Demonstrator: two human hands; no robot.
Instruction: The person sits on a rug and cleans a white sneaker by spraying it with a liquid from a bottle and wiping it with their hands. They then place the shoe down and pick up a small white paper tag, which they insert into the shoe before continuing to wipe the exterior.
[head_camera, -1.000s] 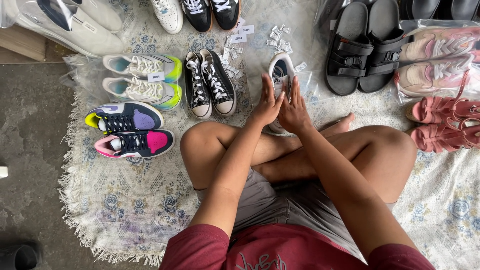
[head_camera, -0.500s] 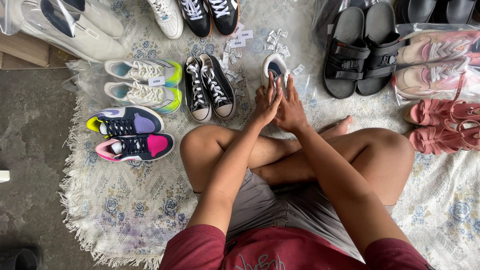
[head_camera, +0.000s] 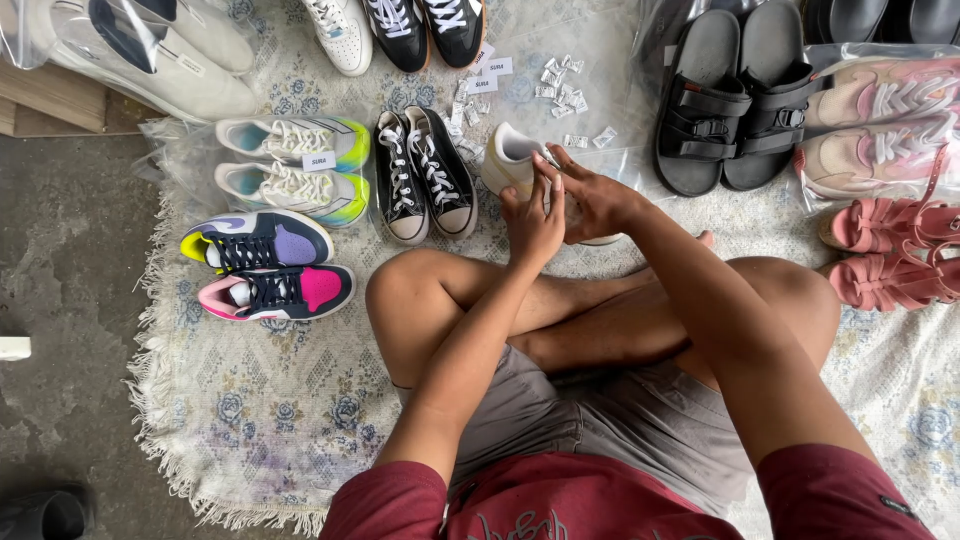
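I sit cross-legged on a pale flowered rug. Both hands hold a cream-white shoe just past my knees, tilted on its side with its heel toward the black pair. My left hand grips its near side. My right hand wraps over its top and far side and hides most of the shoe. A pair of black canvas lace-up sneakers stands right beside the held shoe, on its left.
Shoe pairs ring the rug: white-green sneakers, a purple and a pink sneaker, black strap sandals, bagged pink sneakers, pink sandals. Small white packets lie scattered ahead. Bare concrete floor lies left.
The shoe has been turned in my hands: earlier its opening faced up, now it lies on its side. Both hands shifted their grip around it.
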